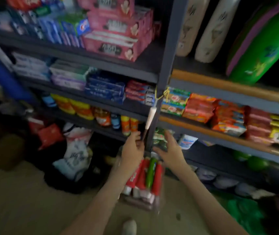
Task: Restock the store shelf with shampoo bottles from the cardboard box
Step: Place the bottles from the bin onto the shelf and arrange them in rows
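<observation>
Right hand (pixel 169 150) open, fingers spread, empty. Left hand (pixel 132 150) curled at the tip of the hanging white-handled tool (pixel 150 117); grip or touch not resolvable. Shampoo bottles (pixel 145 175) lie in the box (pixel 140 203) just below both wrists: 3 red, 1 green counted. Risk: a tugged tool swings and topples the orange bottles (pixel 125 124) just above the left hand.

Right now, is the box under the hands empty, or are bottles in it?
Not empty. Several red bottles and one green bottle sit side by side inside the box.
</observation>
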### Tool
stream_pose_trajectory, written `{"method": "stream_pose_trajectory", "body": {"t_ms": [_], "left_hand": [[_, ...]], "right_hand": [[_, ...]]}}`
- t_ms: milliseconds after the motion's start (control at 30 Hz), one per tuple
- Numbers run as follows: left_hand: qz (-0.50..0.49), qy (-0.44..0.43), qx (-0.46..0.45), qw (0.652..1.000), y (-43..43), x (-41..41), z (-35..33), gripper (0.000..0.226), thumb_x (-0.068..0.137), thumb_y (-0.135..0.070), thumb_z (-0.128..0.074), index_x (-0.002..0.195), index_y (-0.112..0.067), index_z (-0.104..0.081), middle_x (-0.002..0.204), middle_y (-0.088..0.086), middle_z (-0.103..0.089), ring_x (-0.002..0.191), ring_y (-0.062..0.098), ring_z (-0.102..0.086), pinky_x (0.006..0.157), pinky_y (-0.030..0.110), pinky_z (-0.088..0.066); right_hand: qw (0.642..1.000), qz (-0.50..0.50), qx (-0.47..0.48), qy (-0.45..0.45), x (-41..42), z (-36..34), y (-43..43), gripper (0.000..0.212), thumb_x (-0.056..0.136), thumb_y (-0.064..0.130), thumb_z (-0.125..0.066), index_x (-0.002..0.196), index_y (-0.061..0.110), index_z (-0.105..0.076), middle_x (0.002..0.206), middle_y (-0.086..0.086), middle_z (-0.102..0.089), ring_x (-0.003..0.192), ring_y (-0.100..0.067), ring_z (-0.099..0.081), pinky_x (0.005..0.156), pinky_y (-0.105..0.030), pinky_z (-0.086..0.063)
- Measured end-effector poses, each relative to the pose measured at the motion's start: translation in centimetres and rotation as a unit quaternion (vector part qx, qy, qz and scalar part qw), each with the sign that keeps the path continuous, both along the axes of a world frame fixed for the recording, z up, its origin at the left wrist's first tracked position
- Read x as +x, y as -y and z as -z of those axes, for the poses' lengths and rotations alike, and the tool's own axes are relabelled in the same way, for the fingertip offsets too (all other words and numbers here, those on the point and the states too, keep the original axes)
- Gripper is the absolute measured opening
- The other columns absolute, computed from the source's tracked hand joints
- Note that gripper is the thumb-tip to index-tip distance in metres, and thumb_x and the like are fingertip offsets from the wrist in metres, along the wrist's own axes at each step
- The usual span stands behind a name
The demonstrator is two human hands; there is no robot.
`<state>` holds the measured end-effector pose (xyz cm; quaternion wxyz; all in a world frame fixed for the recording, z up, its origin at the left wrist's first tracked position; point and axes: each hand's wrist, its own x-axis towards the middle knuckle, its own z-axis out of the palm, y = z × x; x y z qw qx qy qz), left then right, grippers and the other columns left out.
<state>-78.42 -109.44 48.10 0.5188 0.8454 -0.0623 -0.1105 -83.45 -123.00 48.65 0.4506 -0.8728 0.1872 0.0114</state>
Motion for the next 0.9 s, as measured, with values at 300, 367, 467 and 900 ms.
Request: {"method": "stream_pose_trajectory", "body": {"t_ms": [300,367,467,900], "left_hand": [[-0.006,-0.219,0.197,0.955,-11.9,-1.7,20.3,0.044,0.090,-0.016,-0.054,0.132,-0.011,-0.043,0.124,0.012,-0.055,0.112,0.028,-0.055,0.088,0.033,-0.044],[0.003,-0.235,0.211,0.949,-12.7,-1.9,23.5,0.046,0.092,-0.020,-0.053,0.135,-0.013,-0.040,0.129,0.011,-0.052,0.114,0.029,-0.054,0.088,0.033,-0.042],[0.058,-0.214,0.253,0.942,-13.4,-2.0,27.2,0.056,0.092,-0.022,-0.049,0.144,-0.015,-0.030,0.145,0.007,-0.036,0.124,0.022,-0.044,0.094,0.021,-0.033],[0.081,-0.204,0.210,0.953,-13.6,-2.8,29.7,0.058,0.094,-0.018,-0.050,0.146,-0.015,-0.025,0.147,0.007,-0.032,0.132,0.020,-0.038,0.104,0.024,-0.034]], "right_hand": [[0.979,0.011,0.019,-0.201,-2.2,19.7,-5.7,0.070,0.080,0.006,-0.071,0.140,0.002,-0.034,0.121,-0.003,-0.046,0.104,-0.014,-0.046,0.076,-0.016,-0.032],[0.974,0.011,0.028,-0.223,-2.2,23.2,-7.0,0.083,0.078,0.007,-0.072,0.145,0.007,-0.023,0.131,-0.005,-0.042,0.113,-0.015,-0.044,0.087,-0.021,-0.036],[0.972,-0.002,0.031,-0.232,-1.6,28.8,-8.8,0.095,0.074,0.022,-0.072,0.149,0.014,-0.014,0.139,-0.013,-0.041,0.124,-0.030,-0.046,0.099,-0.045,-0.043],[0.890,0.259,0.132,-0.351,7.3,34.3,-12.7,0.078,0.072,0.011,-0.069,0.136,0.001,-0.026,0.118,-0.018,-0.049,0.104,-0.032,-0.055,0.083,-0.040,-0.052]]}}
